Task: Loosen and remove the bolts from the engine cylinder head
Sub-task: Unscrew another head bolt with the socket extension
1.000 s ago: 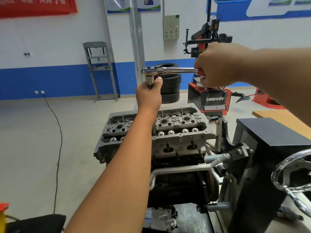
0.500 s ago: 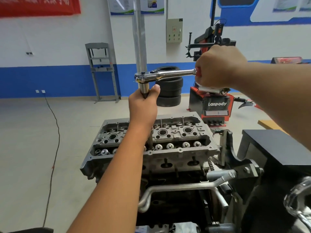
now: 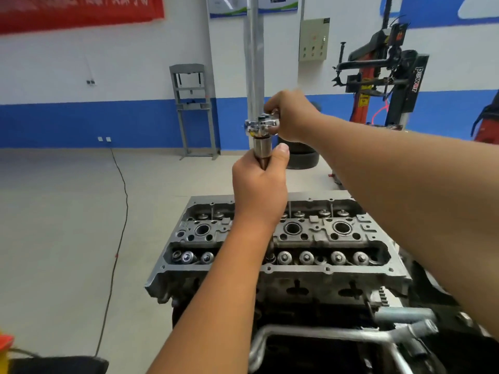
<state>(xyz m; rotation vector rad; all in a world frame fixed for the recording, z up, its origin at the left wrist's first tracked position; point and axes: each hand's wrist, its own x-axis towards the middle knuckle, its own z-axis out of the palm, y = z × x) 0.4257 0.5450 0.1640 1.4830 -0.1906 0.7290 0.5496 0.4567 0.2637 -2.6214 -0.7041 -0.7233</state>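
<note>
The grey engine cylinder head sits on its stand in the lower middle, valve springs and spark plug wells showing. Above it stands a chrome ratchet wrench on a long extension. My left hand grips the extension bar just under the ratchet head, thumb up against it. My right hand grips the ratchet handle, which now points away from me and is mostly hidden by the hand. The extension's lower end and the bolt are hidden behind my left wrist.
A stack of tyres and a steel column stand behind the engine. A tyre changer is at the right, a grey press frame at the wall. A black cable runs over the floor at the left. Metal pipes lie below.
My right hand has swung the ratchet handle from pointing right to pointing away from me. My left hand kept its grip on the extension. The camera moved closer to the engine.
</note>
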